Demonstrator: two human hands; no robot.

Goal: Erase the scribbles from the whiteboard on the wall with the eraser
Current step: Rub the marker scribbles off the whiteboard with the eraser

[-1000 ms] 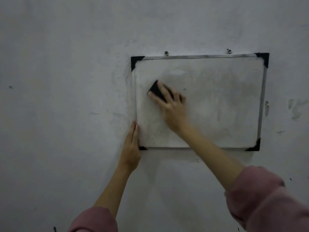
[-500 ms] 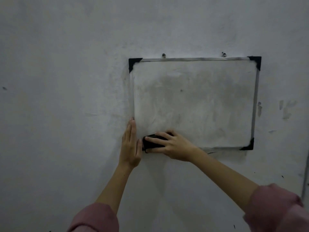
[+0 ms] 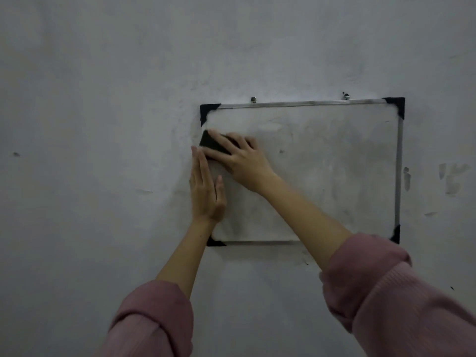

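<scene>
The right hand (image 3: 242, 161) presses the black eraser (image 3: 212, 145) against the whiteboard (image 3: 322, 176), fingers curled over it; the left hand (image 3: 206, 191) lies flat just below.

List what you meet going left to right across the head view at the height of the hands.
Bare wall → left hand → right hand → bare whiteboard face → right frame edge → dark smudges on the wall. The eraser overlaps both hands, so it is left out.
</scene>
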